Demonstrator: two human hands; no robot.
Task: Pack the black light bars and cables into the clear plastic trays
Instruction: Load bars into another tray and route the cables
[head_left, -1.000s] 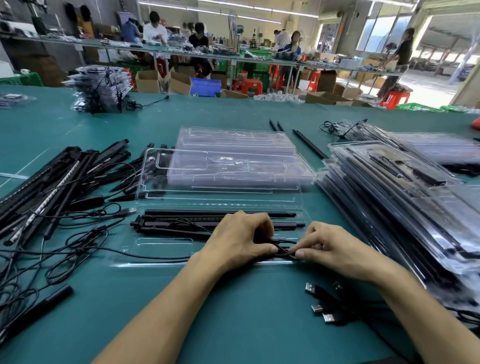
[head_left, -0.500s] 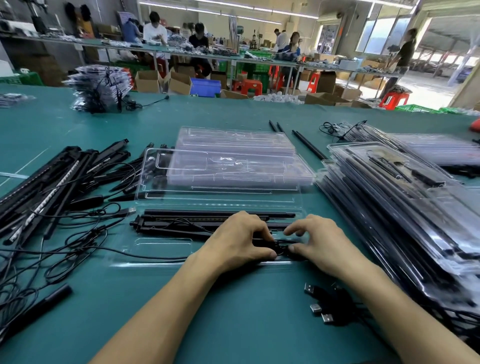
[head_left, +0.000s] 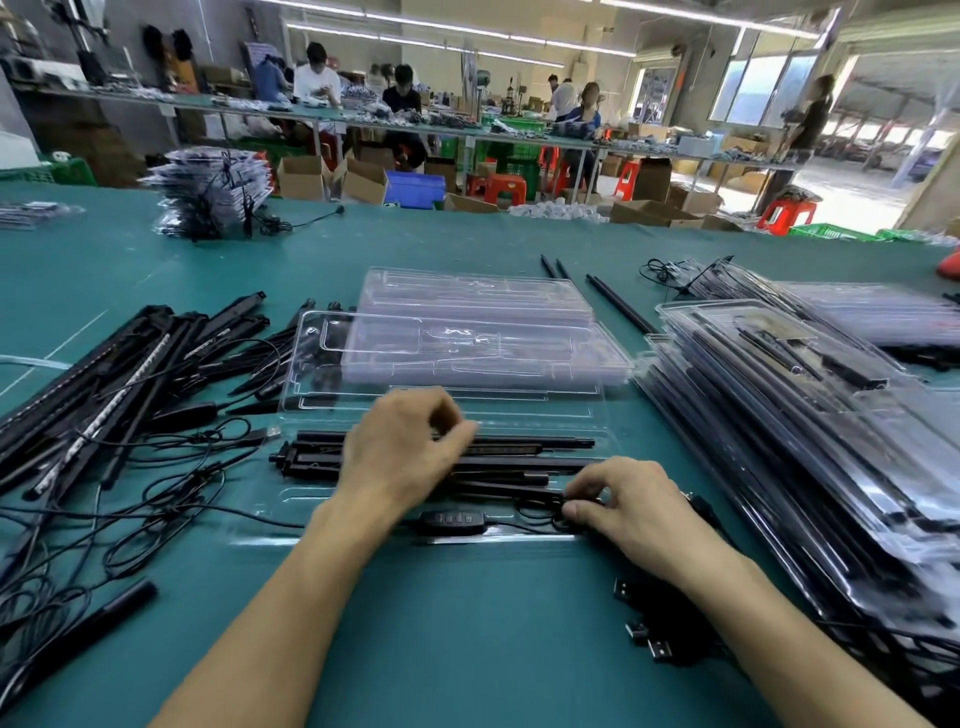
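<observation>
Since a second ago our left hand has lifted off the cable and moved far and left, so it now hovers over the bars. That leaves the controller uncovered in the near slot of the tray. Its fingers are loosely curled and we see nothing in them.

Our right hand has stayed at the right end of that slot. Its thumb and fingertips are curled onto the coiled cable, pressing it down just right of the controller. The bars lie side by side in the far channels of the same tray, and they look seated.

We judge the coil to be the weak point. With only one hand on it, springy wire may pop out of its pocket once we let go. A lead also runs from the near slot off the tray's left edge toward the tangle. We cannot tell whether it belongs to this set. If it does, any tug there could drag the controller out.
</observation>
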